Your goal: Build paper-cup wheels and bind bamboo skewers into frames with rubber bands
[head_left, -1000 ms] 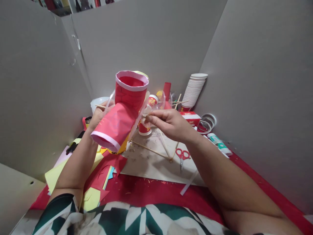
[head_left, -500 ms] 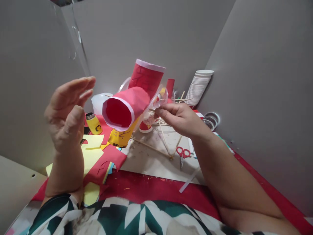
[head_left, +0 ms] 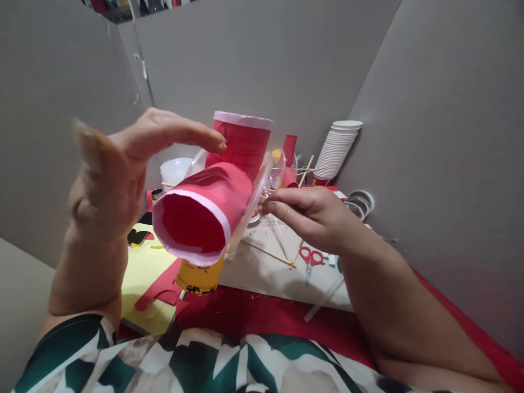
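A paper model hangs in front of me. It has a red paper tube (head_left: pixel 219 188) with a pale rim facing me, a second red tube (head_left: pixel 241 143) standing behind it with drawn lines, and a yellow tube (head_left: pixel 200 277) below. Clear plastic discs (head_left: pixel 257 197) flank the tubes. My right hand (head_left: pixel 313 215) pinches a thin wooden stick (head_left: pixel 266 192) at the model's right side, and the model is held up there. My left hand (head_left: pixel 110 174) is open, thumb and fingers apart. Its index fingertip is over the standing red tube; whether it touches, I cannot tell.
Red-handled scissors (head_left: pixel 311 256) and joined wooden sticks (head_left: pixel 270 254) lie on a pale board (head_left: pixel 249 278). A stack of white cups (head_left: pixel 338 150) leans at the back right. Yellow paper (head_left: pixel 143 267), red paper scraps (head_left: pixel 161 286) and a white bowl (head_left: pixel 175 170) are on the left.
My left hand has reached right, its index finger now stretched over the model. The model has come lower and nearer, and its front opening looks wider. My right hand keeps its pinch.
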Demonstrator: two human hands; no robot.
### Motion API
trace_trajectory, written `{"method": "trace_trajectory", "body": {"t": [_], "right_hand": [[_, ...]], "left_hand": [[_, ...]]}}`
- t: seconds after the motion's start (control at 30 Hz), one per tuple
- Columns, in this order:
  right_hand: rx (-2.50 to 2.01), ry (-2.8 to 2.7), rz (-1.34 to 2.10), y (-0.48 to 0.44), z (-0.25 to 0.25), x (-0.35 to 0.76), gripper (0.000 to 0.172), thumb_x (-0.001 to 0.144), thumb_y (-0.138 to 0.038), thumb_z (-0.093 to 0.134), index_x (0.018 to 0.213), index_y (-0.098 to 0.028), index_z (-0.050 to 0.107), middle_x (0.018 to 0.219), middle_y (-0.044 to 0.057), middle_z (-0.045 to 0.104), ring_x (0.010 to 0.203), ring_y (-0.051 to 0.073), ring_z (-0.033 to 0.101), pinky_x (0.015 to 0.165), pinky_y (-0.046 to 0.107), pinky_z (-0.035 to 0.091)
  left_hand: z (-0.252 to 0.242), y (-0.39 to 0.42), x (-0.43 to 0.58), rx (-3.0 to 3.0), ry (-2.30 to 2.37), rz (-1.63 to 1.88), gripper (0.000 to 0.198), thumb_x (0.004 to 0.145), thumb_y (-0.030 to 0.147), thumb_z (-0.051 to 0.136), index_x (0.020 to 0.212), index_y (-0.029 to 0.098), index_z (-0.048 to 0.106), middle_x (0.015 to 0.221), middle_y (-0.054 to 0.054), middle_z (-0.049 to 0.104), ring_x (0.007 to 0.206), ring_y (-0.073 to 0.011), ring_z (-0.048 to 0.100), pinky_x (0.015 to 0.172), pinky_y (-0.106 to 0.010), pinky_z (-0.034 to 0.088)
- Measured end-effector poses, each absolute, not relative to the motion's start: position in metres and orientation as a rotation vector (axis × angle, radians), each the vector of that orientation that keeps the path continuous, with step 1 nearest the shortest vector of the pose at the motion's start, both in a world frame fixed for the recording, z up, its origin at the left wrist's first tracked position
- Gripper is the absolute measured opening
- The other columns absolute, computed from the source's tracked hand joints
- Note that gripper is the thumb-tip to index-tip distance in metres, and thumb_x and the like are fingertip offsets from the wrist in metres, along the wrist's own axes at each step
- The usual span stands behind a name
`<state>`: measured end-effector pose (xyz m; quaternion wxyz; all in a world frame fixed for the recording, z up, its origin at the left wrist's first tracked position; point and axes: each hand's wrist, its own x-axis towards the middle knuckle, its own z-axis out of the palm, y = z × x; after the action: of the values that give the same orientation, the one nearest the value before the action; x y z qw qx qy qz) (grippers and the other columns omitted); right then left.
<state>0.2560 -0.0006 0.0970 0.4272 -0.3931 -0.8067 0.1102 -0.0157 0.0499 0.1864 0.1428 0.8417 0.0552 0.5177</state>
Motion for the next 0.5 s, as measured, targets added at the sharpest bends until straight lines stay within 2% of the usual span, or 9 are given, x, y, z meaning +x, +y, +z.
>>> {"method": "trace_trajectory", "body": {"t": [0.03,0.1,0.2,0.33,0.43,0.5], "right_hand": [[-0.973,-2.033,0.241,-0.001,0.097,0.256,0.028,0.101,-0.029,0.051,0.078,-0.02,0.064,0.065,-0.001,0.059,0.057,0.01,0.051,0.057,0.026,0.039],[-0.958,-2.061,0.169,-0.004,0.098,0.256,0.026,0.1,-0.024,0.05,0.078,-0.02,0.063,0.064,-0.002,0.058,0.057,0.01,0.05,0.057,0.025,0.039],[-0.942,-2.064,0.043,-0.007,0.097,0.257,0.025,0.101,-0.023,0.051,0.078,-0.02,0.061,0.063,-0.003,0.057,0.055,0.009,0.05,0.056,0.024,0.039],[-0.891,-2.044,-0.087,-0.009,0.095,0.262,0.022,0.1,-0.021,0.051,0.083,-0.019,0.065,0.062,-0.003,0.057,0.052,0.008,0.05,0.052,0.022,0.038],[-0.877,-2.035,-0.131,-0.008,0.093,0.264,0.022,0.101,-0.022,0.051,0.088,-0.018,0.068,0.065,-0.002,0.062,0.055,0.008,0.055,0.054,0.022,0.04],[-0.893,-2.02,-0.16,-0.008,0.093,0.265,0.024,0.102,-0.023,0.051,0.087,-0.017,0.068,0.066,-0.001,0.064,0.055,0.009,0.055,0.054,0.022,0.04]], "left_hand": [[0.19,0.051,-0.015,2.624,0.053,1.363,0.056,0.095,0.069,0.051,0.106,0.024,0.083,0.1,-0.007,0.077,0.101,-0.0294,0.071,0.097,-0.045,0.054],[0.193,0.052,-0.014,2.813,0.013,1.188,0.072,0.1,0.071,0.029,0.117,0.023,0.08,0.105,-0.009,0.076,0.104,-0.0288,0.067,0.1,-0.044,0.05],[0.192,0.05,-0.012,2.788,0.128,1.099,0.096,0.096,0.077,0.006,0.118,0.018,0.079,0.108,-0.012,0.075,0.107,-0.0281,0.064,0.104,-0.042,0.044],[0.195,0.044,-0.01,2.848,0.1,1.037,0.093,0.096,0.078,0.009,0.122,0.02,0.077,0.114,-0.01,0.074,0.108,-0.0276,0.064,0.102,-0.04,0.044],[0.197,0.04,-0.006,2.858,0.11,1.028,0.081,0.1,0.072,0.017,0.123,0.022,0.076,0.114,-0.01,0.073,0.105,-0.0302,0.064,0.1,-0.046,0.046],[0.193,0.038,-0.002,2.804,0.103,1.073,0.078,0.1,0.072,0.02,0.117,0.023,0.078,0.109,-0.011,0.075,0.103,-0.0329,0.066,0.101,-0.051,0.046]]}}
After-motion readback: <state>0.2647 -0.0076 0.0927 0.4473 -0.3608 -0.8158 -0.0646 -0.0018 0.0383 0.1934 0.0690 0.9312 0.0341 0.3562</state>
